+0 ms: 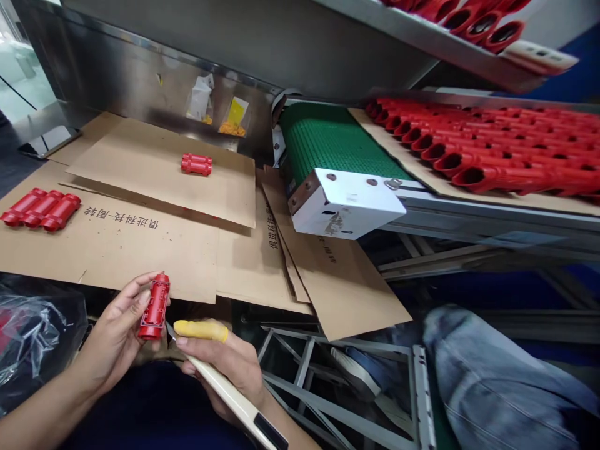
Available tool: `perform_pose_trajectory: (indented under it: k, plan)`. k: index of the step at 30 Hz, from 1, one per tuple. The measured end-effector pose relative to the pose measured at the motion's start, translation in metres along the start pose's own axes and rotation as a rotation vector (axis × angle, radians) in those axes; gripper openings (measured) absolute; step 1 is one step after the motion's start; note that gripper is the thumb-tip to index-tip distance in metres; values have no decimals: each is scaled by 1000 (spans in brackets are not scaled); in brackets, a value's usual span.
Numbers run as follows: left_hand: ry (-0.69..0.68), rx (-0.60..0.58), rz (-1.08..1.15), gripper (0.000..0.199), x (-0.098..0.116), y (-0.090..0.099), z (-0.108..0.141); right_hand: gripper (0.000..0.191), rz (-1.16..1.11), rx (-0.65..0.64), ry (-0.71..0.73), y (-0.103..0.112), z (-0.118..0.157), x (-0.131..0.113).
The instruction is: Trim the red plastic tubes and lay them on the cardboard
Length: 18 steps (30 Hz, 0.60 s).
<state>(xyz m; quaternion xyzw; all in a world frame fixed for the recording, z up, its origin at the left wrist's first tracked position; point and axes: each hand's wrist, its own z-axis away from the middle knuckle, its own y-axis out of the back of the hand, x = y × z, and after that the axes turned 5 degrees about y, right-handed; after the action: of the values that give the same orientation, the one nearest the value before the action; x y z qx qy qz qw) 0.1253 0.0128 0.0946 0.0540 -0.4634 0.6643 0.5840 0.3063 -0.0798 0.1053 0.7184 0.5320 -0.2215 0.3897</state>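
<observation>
A red plastic part [155, 307] is held nearly upright in my left hand [115, 331], between thumb and fingers. My right hand [229, 359] is closed round a cream-handled knife [225, 390], whose thin blade lies close beside the part's lower right edge; whether it touches is unclear. A yellow finger cover [200, 330] sits on one finger of my right hand. Beyond my hands, several red parts [42, 209] lie side by side on the cardboard [178, 256] at the left, and another red piece [196, 164] rests on an upper cardboard sheet [140, 156].
A green conveyor belt [328, 140] carries rows of red tubes [506, 147] at the right, below a metal shelf [422, 37]. Two small bags [234, 117] lie near the metal wall. Clear plastic [37, 337] is at the left; a person's denim-clad leg [492, 381] is lower right.
</observation>
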Motion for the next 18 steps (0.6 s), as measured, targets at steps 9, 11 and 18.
perform_pose_trajectory:
  k: [9,11,18]
  plan:
    - [205,-30,16,52,1,-2,-4,30,-15,-116,131,-8,-14,2]
    - [200,-20,1,50,0,-2,-3,27,-3,-106,141,-8,-15,2]
    - [204,-38,-59,54,0,-2,-2,23,-12,-90,119,-11,-10,4]
